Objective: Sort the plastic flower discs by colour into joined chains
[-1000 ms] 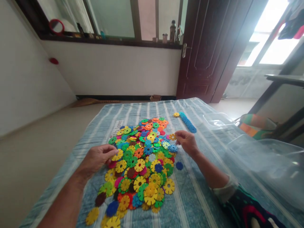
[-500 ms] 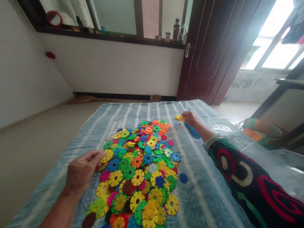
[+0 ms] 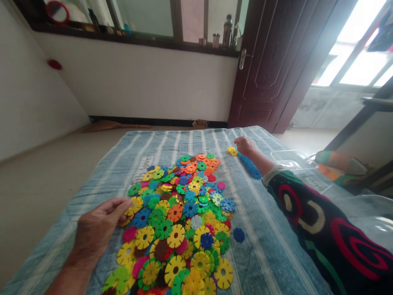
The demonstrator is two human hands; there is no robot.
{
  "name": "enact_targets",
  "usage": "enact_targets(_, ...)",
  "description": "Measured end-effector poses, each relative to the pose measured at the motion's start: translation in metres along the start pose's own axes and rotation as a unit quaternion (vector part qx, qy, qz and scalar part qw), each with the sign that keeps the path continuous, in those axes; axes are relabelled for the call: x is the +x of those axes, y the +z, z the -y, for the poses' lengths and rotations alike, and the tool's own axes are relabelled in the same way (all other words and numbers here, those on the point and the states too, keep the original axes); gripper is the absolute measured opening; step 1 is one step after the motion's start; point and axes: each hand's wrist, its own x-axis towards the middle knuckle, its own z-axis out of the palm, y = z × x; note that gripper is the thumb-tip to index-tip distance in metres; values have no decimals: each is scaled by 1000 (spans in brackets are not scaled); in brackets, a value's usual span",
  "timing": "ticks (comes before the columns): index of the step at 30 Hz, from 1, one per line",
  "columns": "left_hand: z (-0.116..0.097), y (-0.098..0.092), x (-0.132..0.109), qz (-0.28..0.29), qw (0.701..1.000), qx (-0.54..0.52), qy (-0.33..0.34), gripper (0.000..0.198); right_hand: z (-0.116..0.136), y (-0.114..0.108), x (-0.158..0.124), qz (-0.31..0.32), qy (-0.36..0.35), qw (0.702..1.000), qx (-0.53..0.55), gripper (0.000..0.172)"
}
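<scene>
Left hand (image 3: 98,224) pinches a yellow disc (image 3: 136,203); a light touch spares the pile (image 3: 175,213). Right hand (image 3: 245,146) curls near the blue stack (image 3: 249,167); can't tell its hold

lane: striped cloth (image 3: 240,196) between disc pile (image 3: 181,229) and blue row (image 3: 250,166) | blocks: dark-blue disc (image 3: 239,234) at near end, sleeve (image 3: 319,229) rightward

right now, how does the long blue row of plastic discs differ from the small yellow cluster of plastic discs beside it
The blue row is a long strip, while the yellow cluster is short and compact. The blue row is partly hidden by the right hand; the yellow cluster shows clear of it. Both lie on the blue-and-white striped cloth, apart from the multicoloured pile of discs.
</scene>
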Motion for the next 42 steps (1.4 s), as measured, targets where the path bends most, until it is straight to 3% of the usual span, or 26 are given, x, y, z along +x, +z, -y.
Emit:
enact_targets(10,3,0,1,15,1000,6,9,42,-1,-8,-19,13,8,999,-43,40)
enact_targets(19,-7,-1,-4,12,1000,15,-3,45,5,6,-20,52,-40,995,-73,37)
enact_targets(31,6,3,5,13,1000,14,2,45,6,13,-15,50,-41,996,-67,36)
enact_targets(36,0,2,-1,9,1000,11,18,38,4,6,-21,37,-38,997,-47,43)
enact_targets(42,-10,-4,-2,-19,999,27,14,34,26,-14,-46,14,-60,998,-8,30)
